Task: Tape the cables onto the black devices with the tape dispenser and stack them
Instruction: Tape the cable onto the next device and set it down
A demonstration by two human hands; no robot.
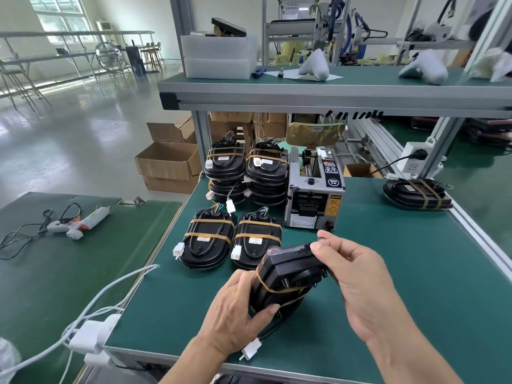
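I hold a black device [288, 273] tilted above the green mat, with tan tape bands around it. My left hand [235, 311] grips its near end. My right hand [357, 275] pinches its far top edge. Its cable hangs down to a white connector [250, 351] near the table's front edge. The grey tape dispenser [313, 189] stands just beyond my hands. Left of it, two taped devices [207, 242] [256, 242] lie side by side, and behind them rise two stacks of taped devices [225, 164] [267, 167].
Another taped device [417, 194] lies at the table's right back. A glue gun [77, 223] with its cord rests on the left table. White chargers and cables [94, 333] hang at the table's left corner. Cardboard boxes [169, 167] sit on the floor. A shelf [332, 90] spans overhead.
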